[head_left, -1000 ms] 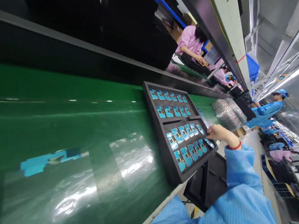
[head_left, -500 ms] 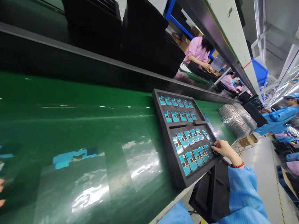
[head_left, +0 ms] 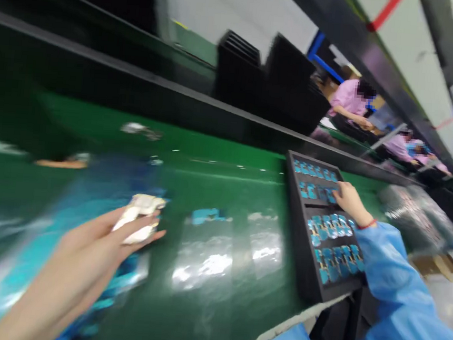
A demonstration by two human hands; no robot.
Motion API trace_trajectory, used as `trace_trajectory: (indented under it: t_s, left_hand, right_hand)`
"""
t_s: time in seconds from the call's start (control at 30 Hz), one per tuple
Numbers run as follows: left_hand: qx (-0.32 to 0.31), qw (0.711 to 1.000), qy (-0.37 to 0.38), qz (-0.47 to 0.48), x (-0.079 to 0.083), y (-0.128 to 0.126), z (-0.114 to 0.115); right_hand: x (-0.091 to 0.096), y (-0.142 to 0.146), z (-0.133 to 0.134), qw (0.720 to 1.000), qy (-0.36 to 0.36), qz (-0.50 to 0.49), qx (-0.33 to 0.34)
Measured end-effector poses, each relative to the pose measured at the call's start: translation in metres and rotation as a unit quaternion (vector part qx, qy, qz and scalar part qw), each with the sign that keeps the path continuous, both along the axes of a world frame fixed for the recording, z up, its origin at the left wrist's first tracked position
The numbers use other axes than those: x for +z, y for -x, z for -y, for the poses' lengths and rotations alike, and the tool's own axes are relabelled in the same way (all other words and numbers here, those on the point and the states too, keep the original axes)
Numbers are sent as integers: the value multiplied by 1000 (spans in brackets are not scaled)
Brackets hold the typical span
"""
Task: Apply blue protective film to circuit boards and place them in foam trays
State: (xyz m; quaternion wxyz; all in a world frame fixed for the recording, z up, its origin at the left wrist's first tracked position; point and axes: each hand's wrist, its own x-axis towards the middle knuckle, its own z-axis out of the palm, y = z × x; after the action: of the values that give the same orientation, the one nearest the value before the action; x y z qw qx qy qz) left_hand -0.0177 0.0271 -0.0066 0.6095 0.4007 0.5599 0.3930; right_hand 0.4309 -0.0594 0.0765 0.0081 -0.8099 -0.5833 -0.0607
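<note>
My left hand (head_left: 104, 249) is closed around a whitish and gold circuit board (head_left: 137, 218), held above the green work surface at the left; motion blurs it. My right hand (head_left: 350, 202) reaches over the black tray (head_left: 298, 234). Its thumb and fingers pinch at a blue-covered circuit board (head_left: 330, 195) near the right end of the tray's second row, and the fingertips partly cover that board. More blue-covered boards (head_left: 332, 227) lie in rows in both compartments. A flat blue piece (head_left: 206, 216) rests on the surface between my left hand and the tray.
Blue sheet material (head_left: 85, 200), blurred, lies around my left hand. Black trays (head_left: 273, 84) stand behind the ledge (head_left: 232, 109). Beyond the tray sits a stack of clear-wrapped packs (head_left: 417, 213). A person in pink (head_left: 349, 99) works at the bench opposite. A cardboard box (head_left: 438, 265) is at the right.
The view has swung left. My left hand has come further into view with the board. My right hand has moved from the tray's near compartment to the second row of the far one.
</note>
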Motion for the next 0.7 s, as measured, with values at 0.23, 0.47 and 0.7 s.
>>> trace_trajectory:
  t_s: [0.23, 0.47, 0.7]
  left_hand:
    - [53, 996, -59, 41, -2, 11, -13]
    - [37, 997, -49, 47, -5, 12, -18]
    - [-73, 997, -33, 6, -8, 9, -13]
  right_hand:
    - [-21, 164, -40, 917, 25, -112, 382]
    - [-97, 248, -82, 902, 80, -155, 394]
    - [-115, 232, -103, 868, 4, -287, 405]
